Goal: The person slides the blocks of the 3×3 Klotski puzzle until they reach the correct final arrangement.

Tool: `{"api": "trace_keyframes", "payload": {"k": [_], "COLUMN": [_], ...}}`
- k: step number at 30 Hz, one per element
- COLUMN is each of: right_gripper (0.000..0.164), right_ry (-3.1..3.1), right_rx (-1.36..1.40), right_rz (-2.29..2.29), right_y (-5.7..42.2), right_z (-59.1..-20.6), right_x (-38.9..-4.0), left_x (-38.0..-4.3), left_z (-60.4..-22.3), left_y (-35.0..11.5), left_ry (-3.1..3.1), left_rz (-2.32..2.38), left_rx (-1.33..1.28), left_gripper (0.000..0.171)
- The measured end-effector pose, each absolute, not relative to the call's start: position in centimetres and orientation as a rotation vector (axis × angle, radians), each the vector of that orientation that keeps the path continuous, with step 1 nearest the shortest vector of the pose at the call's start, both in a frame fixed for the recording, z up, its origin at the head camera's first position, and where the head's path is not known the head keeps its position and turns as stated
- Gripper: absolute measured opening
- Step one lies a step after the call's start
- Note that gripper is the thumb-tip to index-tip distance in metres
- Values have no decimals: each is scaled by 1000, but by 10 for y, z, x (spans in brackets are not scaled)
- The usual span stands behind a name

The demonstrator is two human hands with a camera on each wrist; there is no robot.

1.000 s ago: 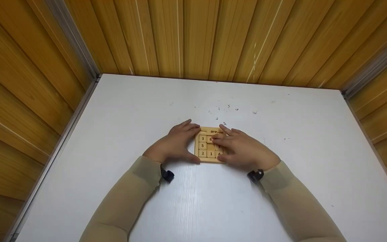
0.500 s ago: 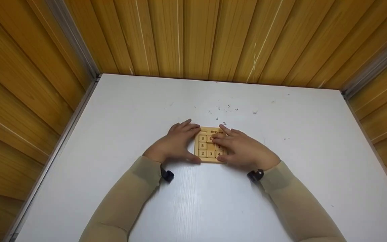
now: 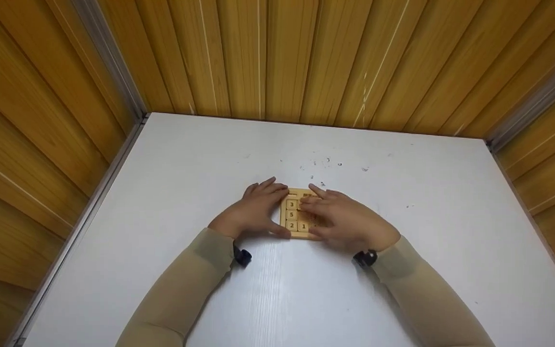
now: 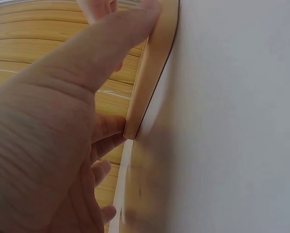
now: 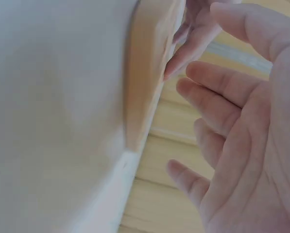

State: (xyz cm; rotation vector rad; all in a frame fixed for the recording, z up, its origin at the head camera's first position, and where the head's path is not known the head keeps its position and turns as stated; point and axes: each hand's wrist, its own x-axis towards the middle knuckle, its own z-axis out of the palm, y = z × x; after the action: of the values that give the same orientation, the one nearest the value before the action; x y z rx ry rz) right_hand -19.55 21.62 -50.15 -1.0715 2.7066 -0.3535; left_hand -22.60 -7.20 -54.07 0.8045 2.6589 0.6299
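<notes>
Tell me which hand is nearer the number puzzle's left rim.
Left. The left hand touches the left rim, fingers at its far end, thumb at its near end. The right hand is over the right side of the puzzle, apart from that rim.

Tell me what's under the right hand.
Under the right hand is the wooden number puzzle's right part. Tiles 3, 5, 2 and 1 show beside it; the numbers beneath are covered and cannot be read.
</notes>
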Motion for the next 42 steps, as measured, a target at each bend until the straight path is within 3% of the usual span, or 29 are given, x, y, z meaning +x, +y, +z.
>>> {"api": "trace_keyframes", "payload": {"k": [42], "right_gripper": [56], "right_ry": [2704], "right_rx": [-1024], "right_rz": [-323], "right_y": [207], "right_z": [-512], "right_x": [-186], "left_x": [-228], "left_z": [-541], "left_y": [-74], "left_ry": [2642], "left_rz": [649], "left_rx": [787], "left_gripper": [124]}}
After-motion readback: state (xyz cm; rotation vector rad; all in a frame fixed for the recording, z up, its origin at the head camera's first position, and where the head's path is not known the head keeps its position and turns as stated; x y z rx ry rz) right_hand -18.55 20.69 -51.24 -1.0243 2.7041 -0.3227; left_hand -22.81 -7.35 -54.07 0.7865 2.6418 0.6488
